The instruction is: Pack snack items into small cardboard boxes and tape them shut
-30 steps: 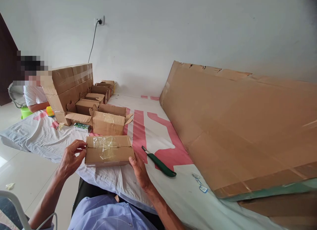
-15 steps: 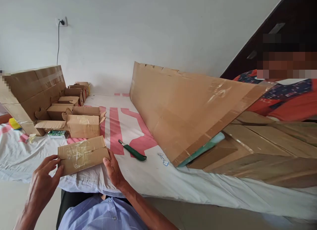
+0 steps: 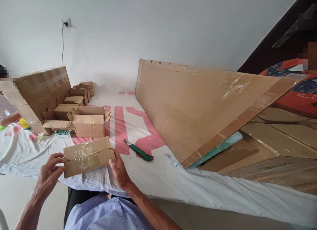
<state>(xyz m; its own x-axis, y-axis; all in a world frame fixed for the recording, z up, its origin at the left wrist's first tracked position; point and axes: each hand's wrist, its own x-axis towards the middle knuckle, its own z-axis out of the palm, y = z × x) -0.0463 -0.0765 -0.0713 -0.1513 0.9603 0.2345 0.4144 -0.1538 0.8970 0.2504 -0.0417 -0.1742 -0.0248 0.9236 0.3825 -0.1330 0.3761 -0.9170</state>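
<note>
We hold 1 taped cardboard box at a slant between our hands.

Our left hand pinches the box's left end between thumb and fingers; our right hand clasps the opposite end, thumb at the corner, fingers partly hidden. Whether the box touches the white-and-pink cloth below, we cannot tell. Compared with 1 second ago, it has gone from nearly level to slanted, its right end higher in our view, and a person in a red shirt now shows far to our right. We judge that the box is being turned in place, its taped top facing us. Beyond our left hand sits a small green-and-white carton; a green-handled tool lies near our right hand, untouched.
</note>
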